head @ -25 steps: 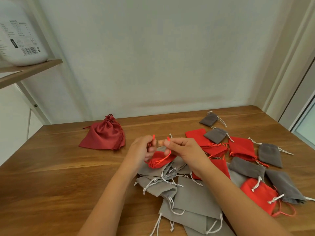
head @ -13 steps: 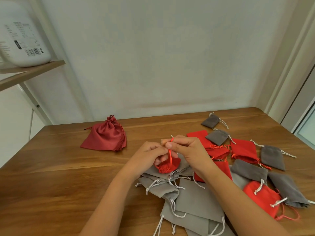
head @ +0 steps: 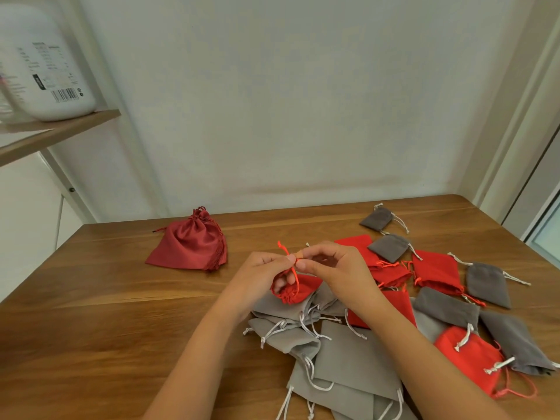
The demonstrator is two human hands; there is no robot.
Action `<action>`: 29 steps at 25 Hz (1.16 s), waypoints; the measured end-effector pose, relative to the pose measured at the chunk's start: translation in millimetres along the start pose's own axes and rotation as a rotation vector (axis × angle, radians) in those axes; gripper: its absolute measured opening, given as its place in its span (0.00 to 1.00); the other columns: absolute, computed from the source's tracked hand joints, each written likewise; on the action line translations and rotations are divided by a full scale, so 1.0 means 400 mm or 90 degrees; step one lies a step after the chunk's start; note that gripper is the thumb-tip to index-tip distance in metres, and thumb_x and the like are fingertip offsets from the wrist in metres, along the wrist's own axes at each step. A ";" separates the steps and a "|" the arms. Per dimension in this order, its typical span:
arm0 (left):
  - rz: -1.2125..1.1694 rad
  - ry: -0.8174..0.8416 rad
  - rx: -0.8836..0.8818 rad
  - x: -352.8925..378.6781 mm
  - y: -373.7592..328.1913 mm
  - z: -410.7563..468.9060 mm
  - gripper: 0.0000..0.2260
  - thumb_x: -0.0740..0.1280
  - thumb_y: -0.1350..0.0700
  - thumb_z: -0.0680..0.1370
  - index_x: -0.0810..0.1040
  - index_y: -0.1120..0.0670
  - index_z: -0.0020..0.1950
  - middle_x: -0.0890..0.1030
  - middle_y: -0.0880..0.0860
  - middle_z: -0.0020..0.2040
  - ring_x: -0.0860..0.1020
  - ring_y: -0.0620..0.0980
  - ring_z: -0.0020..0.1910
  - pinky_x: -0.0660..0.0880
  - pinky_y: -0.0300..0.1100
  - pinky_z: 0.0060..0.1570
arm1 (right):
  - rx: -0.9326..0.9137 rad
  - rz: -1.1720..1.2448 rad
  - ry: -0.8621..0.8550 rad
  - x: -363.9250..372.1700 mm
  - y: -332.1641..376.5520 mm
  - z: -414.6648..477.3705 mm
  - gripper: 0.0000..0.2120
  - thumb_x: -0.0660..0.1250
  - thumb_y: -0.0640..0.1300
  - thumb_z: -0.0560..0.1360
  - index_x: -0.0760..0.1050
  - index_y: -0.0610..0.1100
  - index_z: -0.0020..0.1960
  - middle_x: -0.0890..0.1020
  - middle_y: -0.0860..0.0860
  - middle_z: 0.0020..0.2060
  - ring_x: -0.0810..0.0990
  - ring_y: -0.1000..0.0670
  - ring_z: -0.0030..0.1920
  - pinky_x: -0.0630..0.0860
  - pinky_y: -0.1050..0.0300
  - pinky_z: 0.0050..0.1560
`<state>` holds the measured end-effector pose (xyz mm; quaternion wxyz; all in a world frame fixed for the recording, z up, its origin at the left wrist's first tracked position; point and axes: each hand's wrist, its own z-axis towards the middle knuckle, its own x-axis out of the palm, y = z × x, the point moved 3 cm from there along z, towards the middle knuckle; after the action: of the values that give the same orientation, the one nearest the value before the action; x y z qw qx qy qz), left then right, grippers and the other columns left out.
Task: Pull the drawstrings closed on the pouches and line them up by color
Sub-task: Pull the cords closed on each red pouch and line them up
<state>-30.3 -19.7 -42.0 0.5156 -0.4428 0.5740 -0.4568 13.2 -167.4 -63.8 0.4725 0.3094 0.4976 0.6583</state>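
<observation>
A small red pouch [head: 295, 291] hangs between my hands above the pile, its mouth gathered tight. My left hand [head: 260, 277] pinches its red drawstring [head: 288, 257], and the cord's loose end sticks up past my fingers. My right hand [head: 335, 268] pinches the same cord just beside the left fingertips. Below lie several light grey pouches [head: 348, 356] with white cords. To the right, red pouches [head: 436, 271] and dark grey pouches [head: 488, 283] lie mixed together.
A larger dark red satin pouch [head: 189, 244], drawn closed, lies alone at the far left of the wooden table [head: 91, 328]. A white bottle [head: 45, 65] stands on a shelf at upper left. The wall runs along the table's far edge.
My hands came together over the red pouch, and its mouth has cinched shut. The cord that hung from my right fingers now runs up between both hands, its end sticking up left.
</observation>
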 end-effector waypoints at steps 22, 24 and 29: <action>-0.019 -0.088 0.112 -0.035 -0.006 0.006 0.04 0.74 0.65 0.69 0.83 0.58 0.42 0.84 0.50 0.35 0.81 0.44 0.36 0.76 0.35 0.39 | 0.023 -0.085 0.047 -0.012 0.010 0.003 0.03 0.72 0.43 0.73 0.82 0.49 0.42 0.82 0.50 0.37 0.76 0.51 0.38 0.74 0.48 0.44; 0.062 -0.156 0.157 -0.030 -0.009 0.005 0.07 0.74 0.66 0.70 0.81 0.55 0.40 0.83 0.48 0.34 0.80 0.43 0.35 0.76 0.35 0.37 | 0.023 -0.075 0.047 -0.010 0.013 0.001 0.02 0.72 0.44 0.73 0.82 0.49 0.41 0.82 0.52 0.36 0.76 0.50 0.38 0.74 0.48 0.44; 0.230 -0.256 0.303 -0.003 -0.003 -0.005 0.08 0.74 0.63 0.71 0.81 0.50 0.41 0.82 0.45 0.36 0.79 0.42 0.37 0.76 0.35 0.40 | 0.012 -0.084 0.007 -0.007 0.029 -0.001 0.17 0.65 0.54 0.73 0.83 0.44 0.36 0.83 0.49 0.35 0.79 0.52 0.39 0.72 0.61 0.48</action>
<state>-31.9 -18.6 -40.3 0.7791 -0.2827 0.4078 -0.3831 10.1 -170.9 -52.9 0.5091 0.2769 0.5258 0.6227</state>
